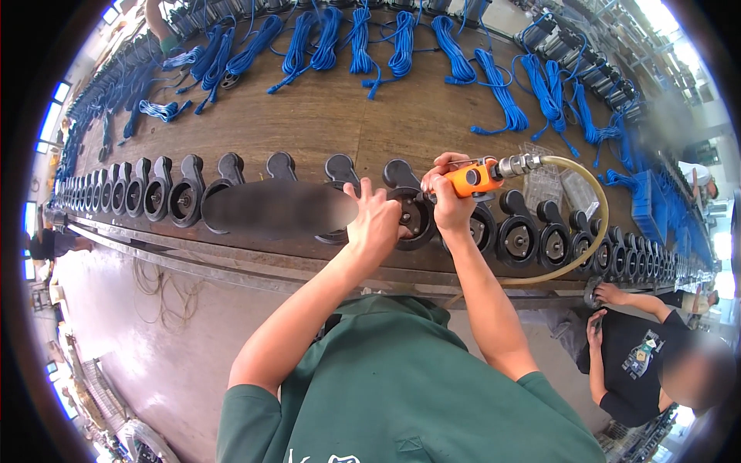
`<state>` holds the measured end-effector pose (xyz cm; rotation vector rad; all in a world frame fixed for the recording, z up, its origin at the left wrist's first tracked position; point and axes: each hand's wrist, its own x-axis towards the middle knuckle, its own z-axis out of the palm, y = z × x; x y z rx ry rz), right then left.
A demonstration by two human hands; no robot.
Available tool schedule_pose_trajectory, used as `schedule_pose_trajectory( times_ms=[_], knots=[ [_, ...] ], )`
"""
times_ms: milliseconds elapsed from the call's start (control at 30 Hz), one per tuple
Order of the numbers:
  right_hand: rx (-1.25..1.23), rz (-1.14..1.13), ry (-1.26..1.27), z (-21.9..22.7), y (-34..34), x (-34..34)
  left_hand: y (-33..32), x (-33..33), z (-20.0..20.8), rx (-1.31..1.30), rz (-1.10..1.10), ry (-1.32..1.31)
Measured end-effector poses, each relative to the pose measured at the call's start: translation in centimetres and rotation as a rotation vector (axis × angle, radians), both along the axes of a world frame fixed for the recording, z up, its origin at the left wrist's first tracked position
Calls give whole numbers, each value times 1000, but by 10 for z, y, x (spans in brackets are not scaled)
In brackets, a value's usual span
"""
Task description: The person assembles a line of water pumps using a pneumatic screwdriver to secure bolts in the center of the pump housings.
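Note:
My right hand [452, 202] is wrapped round an orange air tool [472, 179], held above the row of parts. A metal coupling [519, 163] joins it to a yellowish hose [603, 212]. My left hand [375, 222] is beside a black round housing [417, 219] with a metal centre, its thumb and a fingertip close together at the rim. Other fingers of that hand point up and away. Whatever the pinch holds is too small or hidden to make out. A dark blur covers the parts just left of this hand.
Many similar black housings [185, 197] line the bench's near edge on both sides. Coiled blue cables [401, 46] lie across the wooden bench [324, 123]. Clear plastic trays [544, 185] and a blue crate [648, 204] are rightward. A co-worker in black [637, 355] sits at right.

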<state>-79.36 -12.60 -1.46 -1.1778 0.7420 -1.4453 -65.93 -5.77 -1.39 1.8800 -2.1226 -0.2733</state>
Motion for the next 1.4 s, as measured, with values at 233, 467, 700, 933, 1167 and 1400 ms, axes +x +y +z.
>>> schedule_pose_trajectory(
  times_ms=[233,467,700,933,1167,1400],
  knots=[
    [-5,-22,20,4,-2,-1,0,0,0,-12,-2,13],
    [-4,-9,24,3,1,4,-1,2,3,11,-25,-11],
    [-36,19,43,-2,3,2,-4,4,5,30,-27,-24],
    [-46,-16,89,2,9,-1,-4,6,7,-5,-36,-10],
    [-39,-21,16,0,5,-2,-6,4,5,10,-33,-36],
    [-39,6,-34,-2,4,1,-7,3,8,41,-9,-101]
  ],
)
